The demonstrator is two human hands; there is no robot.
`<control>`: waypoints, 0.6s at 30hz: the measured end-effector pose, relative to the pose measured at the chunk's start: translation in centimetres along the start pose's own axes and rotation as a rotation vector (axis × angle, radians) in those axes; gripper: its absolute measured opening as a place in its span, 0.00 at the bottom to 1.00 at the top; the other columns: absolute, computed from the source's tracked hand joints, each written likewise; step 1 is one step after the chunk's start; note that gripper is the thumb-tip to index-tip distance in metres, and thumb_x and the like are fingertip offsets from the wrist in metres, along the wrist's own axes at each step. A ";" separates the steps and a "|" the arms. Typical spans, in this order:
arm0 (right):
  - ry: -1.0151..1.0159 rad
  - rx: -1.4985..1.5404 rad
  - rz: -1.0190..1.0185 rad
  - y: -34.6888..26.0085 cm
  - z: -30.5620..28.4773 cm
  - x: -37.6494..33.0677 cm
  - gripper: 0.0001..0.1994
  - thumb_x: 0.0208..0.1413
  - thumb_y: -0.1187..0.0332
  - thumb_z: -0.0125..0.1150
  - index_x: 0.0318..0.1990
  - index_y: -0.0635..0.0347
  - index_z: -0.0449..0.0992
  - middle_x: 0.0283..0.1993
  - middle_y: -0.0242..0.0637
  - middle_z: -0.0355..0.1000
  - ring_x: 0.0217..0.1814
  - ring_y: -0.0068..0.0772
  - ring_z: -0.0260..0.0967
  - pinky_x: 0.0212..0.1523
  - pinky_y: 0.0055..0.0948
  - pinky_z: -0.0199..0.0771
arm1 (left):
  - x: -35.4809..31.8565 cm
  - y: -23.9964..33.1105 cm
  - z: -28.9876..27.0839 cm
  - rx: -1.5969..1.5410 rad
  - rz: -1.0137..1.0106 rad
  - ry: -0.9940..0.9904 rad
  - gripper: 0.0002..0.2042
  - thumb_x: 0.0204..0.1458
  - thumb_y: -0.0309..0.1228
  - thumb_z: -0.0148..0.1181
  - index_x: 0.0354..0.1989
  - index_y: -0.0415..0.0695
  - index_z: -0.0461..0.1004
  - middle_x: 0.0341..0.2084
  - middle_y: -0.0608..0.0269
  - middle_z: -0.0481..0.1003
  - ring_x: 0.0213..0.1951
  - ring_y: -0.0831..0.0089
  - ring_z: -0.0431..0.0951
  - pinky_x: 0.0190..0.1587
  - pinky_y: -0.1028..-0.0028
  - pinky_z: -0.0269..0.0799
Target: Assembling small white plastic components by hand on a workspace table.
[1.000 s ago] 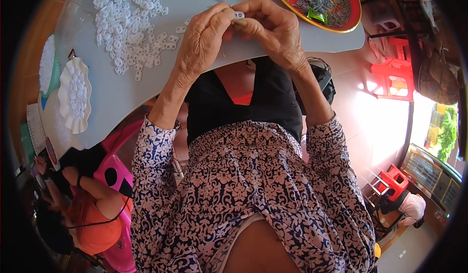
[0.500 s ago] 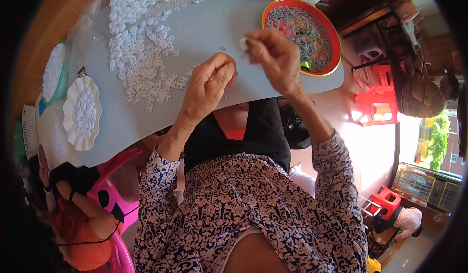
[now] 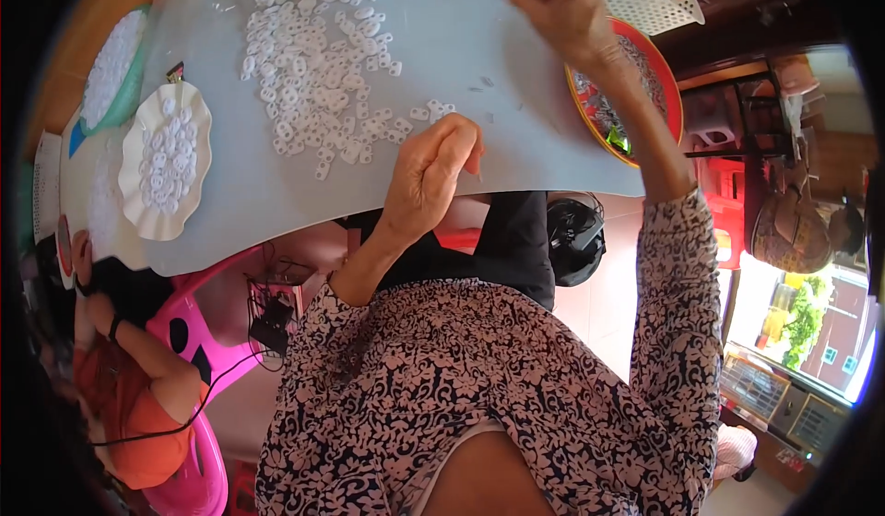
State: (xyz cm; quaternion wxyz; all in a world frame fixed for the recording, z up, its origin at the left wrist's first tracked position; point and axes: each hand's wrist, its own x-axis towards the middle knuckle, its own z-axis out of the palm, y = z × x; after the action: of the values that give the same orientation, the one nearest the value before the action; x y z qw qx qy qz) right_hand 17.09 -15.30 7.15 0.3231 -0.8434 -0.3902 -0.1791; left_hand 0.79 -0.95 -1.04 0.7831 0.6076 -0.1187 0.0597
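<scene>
My left hand (image 3: pixel 429 173) is closed above the near edge of the grey table (image 3: pixel 442 64), its fingers curled into the palm. A thin sliver shows below its fingertips; what the fingers hold is hidden. My right hand (image 3: pixel 567 18) reaches to the far side, fingers bent together beside the white perforated basket (image 3: pixel 650 0); I cannot make out anything between them. Left of my hands, many small white plastic pieces with holes (image 3: pixel 309 92) lie spread over the table. Under my right forearm, a red bowl with a yellow rim (image 3: pixel 671 101) holds many thin grey pieces.
A few small grey pieces (image 3: pixel 484 83) lie mid-table. At the left stand a scalloped white dish (image 3: pixel 134 170) and a green bowl (image 3: pixel 138 73), both with white pieces. A person in orange (image 3: pixel 152 433) sits by a pink chair (image 3: pixel 207 332). A black bag (image 3: pixel 576 239) is beside my legs.
My right hand has moved up and away to the basket; the white piece seen in its fingers no longer shows. My left hand stays closed near the table edge. The view has shifted.
</scene>
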 end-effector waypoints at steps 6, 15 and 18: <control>-0.363 0.186 -0.233 -2.6 6.2 -0.7 0.07 0.49 0.75 0.60 0.37 0.62 0.77 0.32 0.38 0.74 0.30 0.35 0.73 0.33 0.29 0.74 | -0.2 1.0 0.3 0.050 -0.068 -0.012 0.14 0.62 0.33 0.41 0.26 0.39 0.65 0.19 0.68 0.65 0.24 0.81 0.62 0.30 0.79 0.61; -0.334 0.142 -0.158 -3.4 8.9 1.3 0.06 0.47 0.74 0.57 0.34 0.61 0.76 0.31 0.43 0.74 0.33 0.44 0.72 0.36 0.36 0.72 | -0.4 1.1 1.3 0.013 -0.076 -0.040 0.13 0.61 0.32 0.42 0.26 0.39 0.64 0.17 0.66 0.63 0.22 0.79 0.62 0.27 0.78 0.61; -0.442 0.181 -0.107 -3.3 8.5 0.7 0.07 0.46 0.74 0.57 0.34 0.61 0.77 0.29 0.44 0.73 0.33 0.45 0.72 0.35 0.37 0.72 | -0.4 1.6 1.1 0.038 -0.134 -0.070 0.13 0.60 0.32 0.42 0.26 0.38 0.65 0.19 0.67 0.64 0.24 0.79 0.63 0.29 0.78 0.61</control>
State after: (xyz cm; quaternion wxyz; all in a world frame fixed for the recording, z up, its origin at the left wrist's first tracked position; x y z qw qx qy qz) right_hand 15.44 -7.49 2.68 0.2941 -0.8077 -0.5102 0.0285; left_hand -0.11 -1.59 0.63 0.7692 0.6305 -0.1037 -0.0120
